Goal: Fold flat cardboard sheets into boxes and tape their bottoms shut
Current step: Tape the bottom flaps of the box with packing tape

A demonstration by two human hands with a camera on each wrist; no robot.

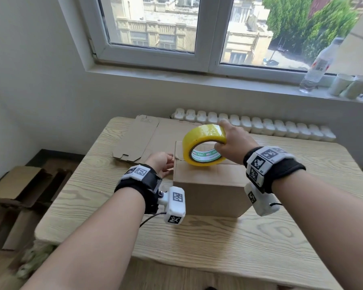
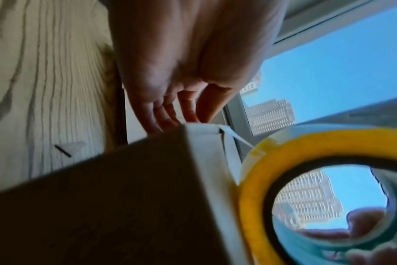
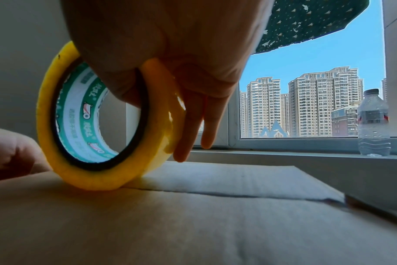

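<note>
Head view: 1 folded cardboard box [image 1: 210, 185] is shown standing on the wooden table [image 1: 239, 237], its closed flaps facing up. A yellow tape roll [image 1: 204, 146] is stood on edge on top of the box, over the seam [image 3: 227, 192] between the 2 flaps, near the box's left end. The roll is gripped by the right hand [image 1: 233, 141], the thumb being hooked through the core and the fingers laid over the outer rim. The left hand [image 1: 160, 164] is placed against the box's left side, at its upper edge. In the left wrist view its fingertips [image 2: 161, 122] are seen pressed together on that edge, where a strip of tape [image 2: 236, 137] runs from the roll down over the corner; whether the strip is pinched or only pressed cannot be told. Flat cardboard sheets [image 1: 138, 139] are laid on the table behind and to the left of the box. More flat cardboard [image 1: 19, 185] is stacked on the floor, left of the box and off the table. A water bottle [image 1: 316, 65] and 2 paper cups [image 1: 350, 86] are stood on the windowsill, beyond the box and to its right.
</note>
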